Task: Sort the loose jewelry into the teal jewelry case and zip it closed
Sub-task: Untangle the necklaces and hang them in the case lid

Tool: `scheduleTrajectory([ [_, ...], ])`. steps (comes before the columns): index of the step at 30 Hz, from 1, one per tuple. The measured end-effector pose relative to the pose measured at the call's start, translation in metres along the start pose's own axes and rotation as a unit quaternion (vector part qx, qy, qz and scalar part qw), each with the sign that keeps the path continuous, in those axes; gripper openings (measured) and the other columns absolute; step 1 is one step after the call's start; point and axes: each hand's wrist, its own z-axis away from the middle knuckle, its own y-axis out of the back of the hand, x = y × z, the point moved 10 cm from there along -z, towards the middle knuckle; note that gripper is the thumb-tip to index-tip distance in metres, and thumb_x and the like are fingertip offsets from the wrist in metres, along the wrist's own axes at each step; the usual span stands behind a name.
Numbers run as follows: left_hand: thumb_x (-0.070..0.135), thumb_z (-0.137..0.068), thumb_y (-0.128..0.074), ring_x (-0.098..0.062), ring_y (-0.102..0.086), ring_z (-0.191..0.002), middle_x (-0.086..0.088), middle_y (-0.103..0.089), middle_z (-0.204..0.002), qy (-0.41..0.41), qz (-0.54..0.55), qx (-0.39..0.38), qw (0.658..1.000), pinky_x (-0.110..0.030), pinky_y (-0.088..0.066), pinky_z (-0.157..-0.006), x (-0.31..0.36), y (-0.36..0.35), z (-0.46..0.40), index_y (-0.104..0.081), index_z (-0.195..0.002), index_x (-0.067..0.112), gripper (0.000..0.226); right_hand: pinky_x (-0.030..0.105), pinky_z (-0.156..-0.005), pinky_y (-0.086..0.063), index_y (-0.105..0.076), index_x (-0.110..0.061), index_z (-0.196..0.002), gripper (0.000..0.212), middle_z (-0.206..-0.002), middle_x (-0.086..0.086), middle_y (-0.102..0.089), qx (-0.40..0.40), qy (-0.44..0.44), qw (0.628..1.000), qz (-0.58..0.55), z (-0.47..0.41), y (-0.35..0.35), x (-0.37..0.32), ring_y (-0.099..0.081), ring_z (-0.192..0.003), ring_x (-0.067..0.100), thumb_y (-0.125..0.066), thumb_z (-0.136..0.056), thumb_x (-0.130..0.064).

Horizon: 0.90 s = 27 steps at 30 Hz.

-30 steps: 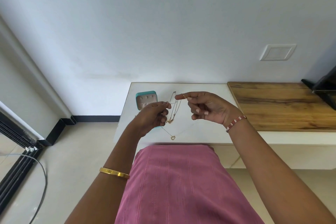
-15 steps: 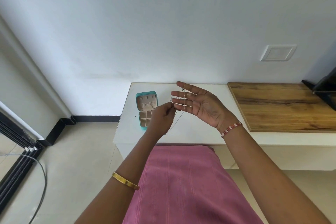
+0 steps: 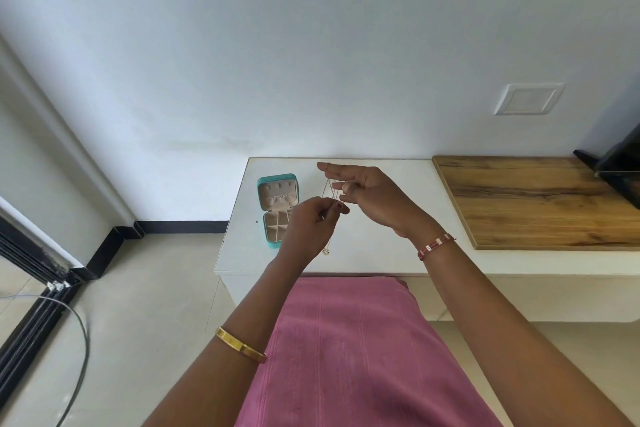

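The teal jewelry case (image 3: 277,180) lies open on the white table (image 3: 381,253), its beige compartments showing, partly hidden by my left hand. My left hand (image 3: 311,225) pinches a thin gold necklace chain (image 3: 330,192) above the table, just right of the case. A small pendant (image 3: 326,251) hangs from the chain below that hand. My right hand (image 3: 367,194) is held up beside it, index finger straight, other fingers bent with the chain looped over them.
A wooden board (image 3: 536,198) covers the table's right part, with a black object (image 3: 616,170) at its far right edge. A wall plate (image 3: 528,99) sits on the white wall. Pink cloth (image 3: 346,350) covers my lap. A cable (image 3: 78,340) lies on the floor at left.
My right hand turned from an open palm to a sideways pose with fingers bent on the chain. My left hand drew the chain down a little, and the pendant now hangs below it.
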Motion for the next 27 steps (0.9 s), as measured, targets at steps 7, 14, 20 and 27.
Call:
scheduleTrajectory([
  [7,0.014,-0.091,-0.049,0.001,-0.048,-0.041,0.003,-0.057,-0.059,0.063,0.075,0.006,0.995,-0.01,-0.038,-0.048,-0.012,0.007,0.001,-0.07,-0.075,0.015,0.027,0.005,-0.049,-0.036,-0.04,-0.031,-0.139,0.056,-0.094,-0.011,-0.061,0.0,-0.013,0.98,0.196,0.001,0.007,0.011,-0.047,-0.05,-0.006,-0.031,-0.094,0.001],
  [14,0.015,-0.094,-0.05,-0.001,-0.049,-0.042,0.0,-0.061,-0.063,0.1,0.169,-0.029,0.98,-0.015,-0.042,-0.051,-0.017,0.006,0.003,-0.068,-0.074,0.015,0.027,0.01,-0.065,-0.035,-0.044,-0.026,-0.137,0.047,-0.126,0.003,-0.059,-0.017,-0.043,0.981,0.189,0.0,0.005,0.032,-0.052,-0.091,0.012,-0.045,-0.094,-0.006],
  [20,0.012,-0.093,-0.051,-0.007,-0.048,-0.044,0.007,-0.063,-0.059,0.139,0.257,-0.077,0.953,-0.019,-0.04,-0.052,-0.02,-0.005,0.006,-0.069,-0.078,0.013,0.024,0.025,-0.074,-0.046,-0.067,-0.013,-0.109,0.023,-0.097,0.008,-0.07,-0.032,-0.044,0.991,0.119,0.004,-0.002,0.037,-0.064,-0.084,0.018,-0.053,-0.09,-0.009],
  [27,0.012,-0.092,-0.053,-0.007,-0.044,-0.043,0.007,-0.064,-0.058,0.145,0.3,-0.083,0.939,-0.016,-0.041,-0.05,-0.016,-0.006,0.006,-0.067,-0.075,0.009,0.022,0.026,-0.069,-0.052,-0.066,-0.011,-0.108,0.028,-0.085,0.003,-0.069,-0.017,-0.055,0.99,-0.127,0.01,-0.006,0.046,-0.065,-0.078,0.018,-0.057,-0.085,0.003],
])
